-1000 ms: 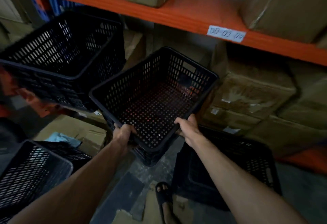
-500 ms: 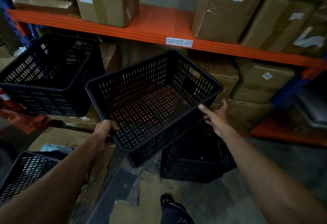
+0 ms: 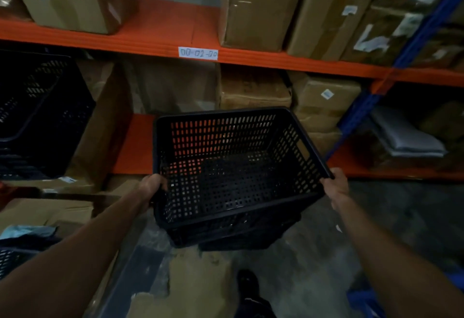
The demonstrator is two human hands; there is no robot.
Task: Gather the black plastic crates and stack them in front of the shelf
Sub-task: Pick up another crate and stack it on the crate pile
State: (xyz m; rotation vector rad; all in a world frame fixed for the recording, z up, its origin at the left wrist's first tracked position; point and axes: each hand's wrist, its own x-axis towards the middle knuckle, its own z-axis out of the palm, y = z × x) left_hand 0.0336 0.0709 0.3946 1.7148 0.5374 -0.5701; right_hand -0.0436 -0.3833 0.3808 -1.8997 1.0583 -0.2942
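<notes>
1. the left hand (image 3: 153,186) is clenched on the near left corner of the crate (image 3: 233,174), fingers curled over its rim.
2. the right hand (image 3: 335,186) grips the near right corner of the same crate.
3. the crate hangs between both hands, tipped with its open top toward the person, and a second crate (image 3: 241,241) shows just beneath it.
4. beyond the hands stands the shelf (image 3: 160,39) with boxes (image 3: 253,6) on it.
5. well left of the left hand sits a third crate (image 3: 37,117).
6. a shoe (image 3: 247,282) is on the floor (image 3: 308,267) below the hands.
</notes>
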